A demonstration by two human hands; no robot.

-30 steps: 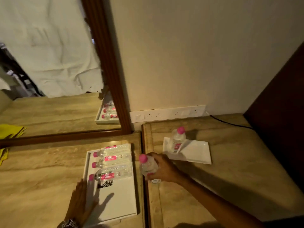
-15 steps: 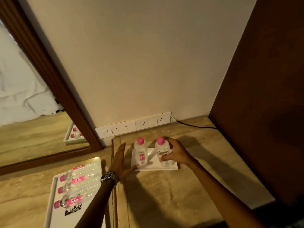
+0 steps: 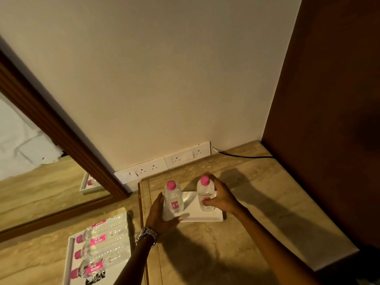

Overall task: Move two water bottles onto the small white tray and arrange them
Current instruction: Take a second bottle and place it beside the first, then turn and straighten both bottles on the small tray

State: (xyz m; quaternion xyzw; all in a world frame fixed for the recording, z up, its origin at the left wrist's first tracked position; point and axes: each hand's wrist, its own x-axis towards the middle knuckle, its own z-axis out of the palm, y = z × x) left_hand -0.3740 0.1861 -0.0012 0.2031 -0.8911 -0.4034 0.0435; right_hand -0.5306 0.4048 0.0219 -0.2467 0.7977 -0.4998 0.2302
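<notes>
Two clear water bottles with pink caps stand upright on the small white tray (image 3: 207, 216), which lies on the stone counter. My right hand (image 3: 221, 197) is wrapped around the right bottle (image 3: 205, 193), fingers behind it and thumb in front. The left bottle (image 3: 173, 197) stands at the tray's left end. My left hand (image 3: 159, 214), with a metal watch on the wrist, is cupped against that bottle's left side and base, thumb along the tray's front edge.
A larger white tray (image 3: 71, 258) at lower left holds three bottles lying on their sides. A wood-framed mirror (image 3: 51, 124) leans at left. A white socket strip (image 3: 162, 164) runs along the wall, with a black cable (image 3: 242, 155) and a dark wood panel (image 3: 329, 120) at right.
The left hand has come in from flat beside the small tray to cup the left bottle. The right hand stays on the right bottle. The view has drawn closer.
</notes>
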